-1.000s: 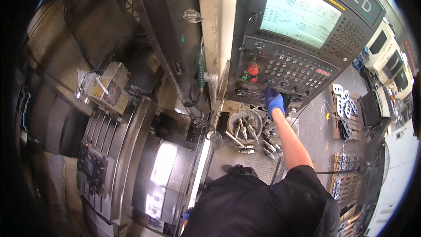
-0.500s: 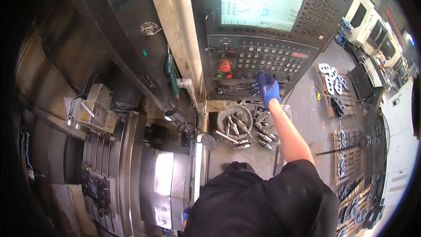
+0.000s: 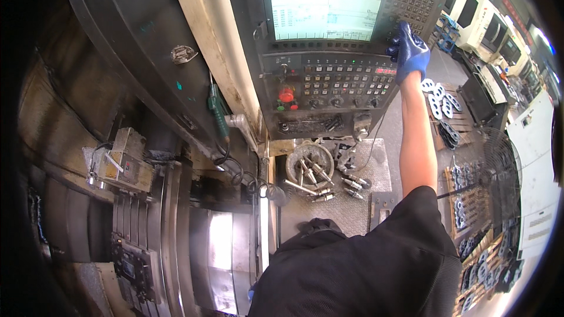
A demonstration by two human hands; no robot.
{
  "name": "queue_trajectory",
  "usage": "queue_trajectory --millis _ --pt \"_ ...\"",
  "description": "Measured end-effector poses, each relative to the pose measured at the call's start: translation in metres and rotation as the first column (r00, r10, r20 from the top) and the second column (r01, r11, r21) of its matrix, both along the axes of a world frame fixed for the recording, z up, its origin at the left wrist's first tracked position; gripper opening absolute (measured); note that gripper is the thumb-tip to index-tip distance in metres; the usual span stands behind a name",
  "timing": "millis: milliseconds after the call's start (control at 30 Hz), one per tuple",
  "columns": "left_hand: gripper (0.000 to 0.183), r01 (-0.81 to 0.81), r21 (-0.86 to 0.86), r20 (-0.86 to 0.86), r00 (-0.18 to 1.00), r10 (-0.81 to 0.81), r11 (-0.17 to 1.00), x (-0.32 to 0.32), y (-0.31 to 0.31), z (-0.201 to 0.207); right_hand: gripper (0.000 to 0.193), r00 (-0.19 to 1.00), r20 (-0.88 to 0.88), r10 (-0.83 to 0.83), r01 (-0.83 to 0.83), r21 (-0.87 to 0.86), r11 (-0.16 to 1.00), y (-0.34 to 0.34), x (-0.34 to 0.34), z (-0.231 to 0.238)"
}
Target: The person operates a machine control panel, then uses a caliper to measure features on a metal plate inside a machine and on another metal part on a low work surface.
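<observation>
My right hand (image 3: 411, 54), in a blue coated glove, is raised to the keypad (image 3: 418, 7) at the right of a machine control panel. One finger points up onto the keys and the others are partly bent; nothing shows in the hand. Left of it glows the screen (image 3: 323, 9), with large figures at its upper left. Below lies a row of small buttons (image 3: 346, 82) with a red emergency stop knob (image 3: 286, 94). Only a sliver of my left hand (image 3: 251, 293) shows beside my black shirt, so its fingers are hidden.
A round tub (image 3: 292, 170) with several metal tool holders (image 3: 317, 167) stands below the panel. At left is the machine's inside with a slotted table (image 3: 132, 214). A green air gun (image 3: 217, 108) hangs by the pale post. Pallets of metal plates (image 3: 437, 100) and a fan (image 3: 499, 170) stand right.
My right hand has moved up and right, from the panel's lower edge to the keypad. The screen now shows larger figures. The view has shifted slightly.
</observation>
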State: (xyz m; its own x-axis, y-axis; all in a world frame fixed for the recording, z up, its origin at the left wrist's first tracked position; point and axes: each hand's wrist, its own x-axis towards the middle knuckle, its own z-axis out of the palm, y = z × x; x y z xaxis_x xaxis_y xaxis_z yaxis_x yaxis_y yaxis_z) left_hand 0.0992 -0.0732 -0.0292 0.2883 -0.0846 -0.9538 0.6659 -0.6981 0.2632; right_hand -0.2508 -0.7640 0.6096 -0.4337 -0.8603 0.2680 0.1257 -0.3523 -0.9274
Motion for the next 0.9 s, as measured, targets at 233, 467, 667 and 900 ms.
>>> queue_trajectory --millis 233,467,667,900 --pt "0.032 -0.027 0.000 0.015 1.000 0.027 1.000 -0.003 0.006 0.004 0.035 0.985 0.007 0.173 -0.172 -0.022 0.985 0.003 0.009 -0.024" --pt "0.033 -0.025 0.001 0.002 1.000 0.025 1.000 -0.005 -0.006 0.002 0.046 0.887 0.021 0.461 -0.447 0.288 0.847 0.060 0.066 -0.142" --pt "0.034 -0.037 -0.008 0.009 0.999 0.037 0.999 -0.005 -0.006 0.000 0.056 0.699 0.314 0.642 -0.688 0.541 0.484 0.069 0.086 -0.224" --pt "0.035 -0.053 -0.021 0.018 0.998 0.053 0.998 -0.006 0.003 0.000 0.059 0.629 0.631 0.454 -0.774 0.451 0.445 0.049 0.100 -0.243"
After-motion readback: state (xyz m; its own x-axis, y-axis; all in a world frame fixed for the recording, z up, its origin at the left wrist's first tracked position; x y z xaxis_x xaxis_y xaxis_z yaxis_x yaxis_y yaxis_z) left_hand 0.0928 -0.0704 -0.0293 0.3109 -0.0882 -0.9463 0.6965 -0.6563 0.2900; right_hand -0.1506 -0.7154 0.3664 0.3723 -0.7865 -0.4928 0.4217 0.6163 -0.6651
